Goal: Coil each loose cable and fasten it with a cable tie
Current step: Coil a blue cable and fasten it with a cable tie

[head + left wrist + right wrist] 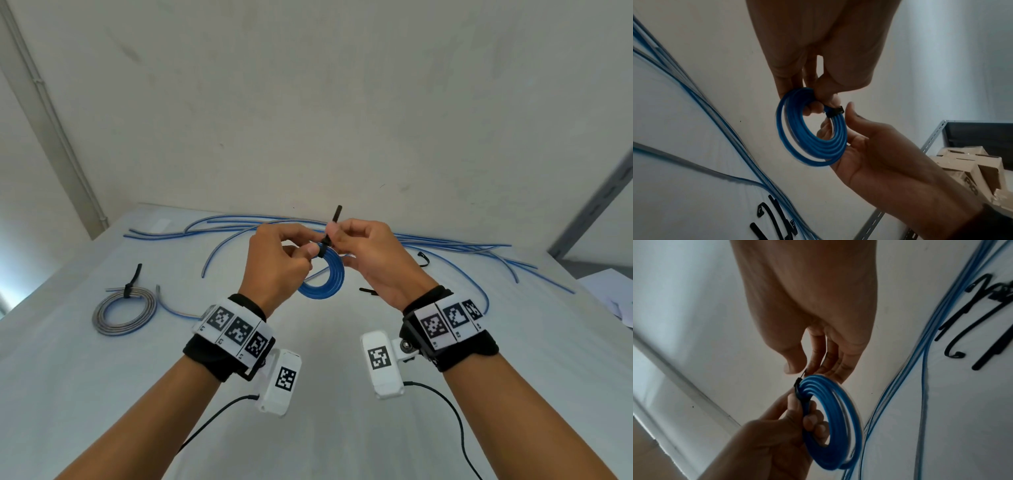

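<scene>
Above white table (342, 394), left hand (277, 267) grips blue coil (323, 279); right hand (373, 260) pinches its black tie (325, 244).

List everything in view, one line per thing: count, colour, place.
Coiled blue cable: one, blue, held up between both hands above the table.
Black cable tie: one, black, wrapped around that coil, tail sticking up.
Tied grey cable coil: one, grey with blue edge, on the table's left, black tie on it.
Loose blue cables: several, blue, spread along the table's far side.
Spare black cable ties: a few, black, lying on the table beside the loose cables.
White table: one, white.
Left hand: grips the coil.
Right hand: pinches the tie's tail.
</scene>
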